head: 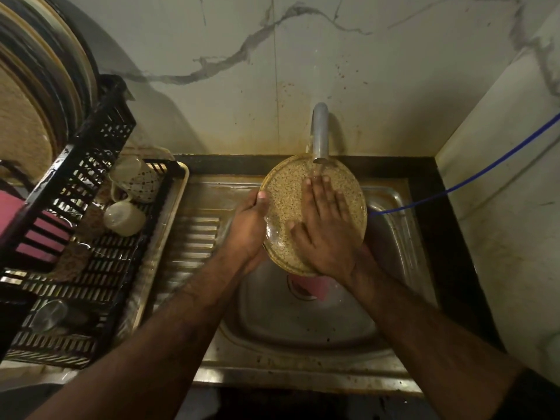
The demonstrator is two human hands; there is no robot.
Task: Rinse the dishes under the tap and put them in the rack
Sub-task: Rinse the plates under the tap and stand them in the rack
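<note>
A round speckled beige plate (288,189) is held tilted over the steel sink (303,325), right under the metal tap (320,131). Water runs from the tap onto the plate's upper part. My left hand (250,228) grips the plate's left rim, thumb over the edge. My right hand (327,228) lies flat on the plate's face with straight fingers, fingertips in the stream. The black plastic rack (91,183) stands at the left and holds two pale cups (124,218), a spotted one behind, and large plates (39,86) standing on edge at the top left.
A pink object (309,287) lies in the sink bowl below the plate. The ribbed drainboard (194,237) lies between sink and rack. A blue hose (485,171) runs from the right wall into the sink. A steel cup (50,315) lies in the rack's near part. Marble-patterned wall behind.
</note>
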